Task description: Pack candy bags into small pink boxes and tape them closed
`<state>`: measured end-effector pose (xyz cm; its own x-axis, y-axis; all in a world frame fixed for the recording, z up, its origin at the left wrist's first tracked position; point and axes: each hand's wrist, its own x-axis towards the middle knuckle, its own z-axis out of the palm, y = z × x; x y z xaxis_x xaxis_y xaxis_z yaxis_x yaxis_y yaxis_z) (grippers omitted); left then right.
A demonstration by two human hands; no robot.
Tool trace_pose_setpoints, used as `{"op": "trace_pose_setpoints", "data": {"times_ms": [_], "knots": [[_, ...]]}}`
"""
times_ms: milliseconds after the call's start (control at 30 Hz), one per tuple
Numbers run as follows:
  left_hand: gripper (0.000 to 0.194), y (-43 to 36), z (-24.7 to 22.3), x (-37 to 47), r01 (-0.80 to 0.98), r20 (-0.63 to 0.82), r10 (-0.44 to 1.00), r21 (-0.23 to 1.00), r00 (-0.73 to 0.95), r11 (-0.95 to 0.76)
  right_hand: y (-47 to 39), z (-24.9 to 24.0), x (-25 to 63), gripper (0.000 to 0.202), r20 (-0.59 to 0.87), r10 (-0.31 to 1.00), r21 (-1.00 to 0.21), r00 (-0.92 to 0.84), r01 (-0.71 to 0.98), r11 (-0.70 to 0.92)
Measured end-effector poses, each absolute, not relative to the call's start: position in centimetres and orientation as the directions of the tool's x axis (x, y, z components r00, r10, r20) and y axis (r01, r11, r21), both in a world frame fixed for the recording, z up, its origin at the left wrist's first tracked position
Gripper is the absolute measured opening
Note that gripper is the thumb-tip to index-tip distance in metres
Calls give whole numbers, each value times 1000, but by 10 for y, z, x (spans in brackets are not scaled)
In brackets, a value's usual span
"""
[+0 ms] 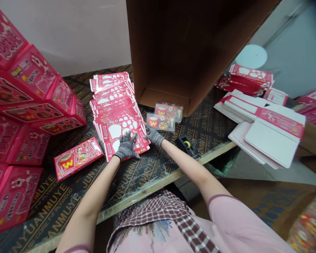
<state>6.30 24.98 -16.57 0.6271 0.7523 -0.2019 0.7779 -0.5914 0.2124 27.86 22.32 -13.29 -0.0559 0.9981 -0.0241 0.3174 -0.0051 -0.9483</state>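
"What is filling the most space?"
"The dark plywood bench (150, 168), running from near left to far right. An open cardboard carton (158, 52) is standing at its far side, and glossy pink boxes (33, 75) are piling high at the left."

"And the work itself?"
"The flattened pink box blanks (117, 109) are lying mid-bench, overlapping in an uneven row from far to near. A filled pink box (79, 158) is resting just left of their near end. Clear packs (160, 123) are lying to the right, before the carton's mouth, with a tape dispenser (185, 144) sitting nearer."

"How are the hands doing?"
"They're working apart. The left hand (126, 144) is lying palm down on the near blanks, fingers spreading. The right hand (155, 136) is touching their right edge; I can't tell whether its fingers are closing on any card."

"Any handling advice?"
"I'd be pressing lightly with the flat palm, because the loose cards look ready to slide. The right fingers should be nudging along the edge, not pinching, since the thin flaps could be bending or catching on each other."
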Motion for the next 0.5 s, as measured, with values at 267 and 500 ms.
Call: {"op": "trace_pose_setpoints", "data": {"times_ms": [267, 500], "knots": [[129, 202, -129, 55, 728, 28, 768, 299, 640, -618, 217, -112, 329, 68, -87, 996, -883, -24, 464, -66], [124, 158, -108, 33, 812, 34, 862, 319, 506, -489, 255, -95, 385, 93, -86, 965, -393, 247, 882, -260]]}}
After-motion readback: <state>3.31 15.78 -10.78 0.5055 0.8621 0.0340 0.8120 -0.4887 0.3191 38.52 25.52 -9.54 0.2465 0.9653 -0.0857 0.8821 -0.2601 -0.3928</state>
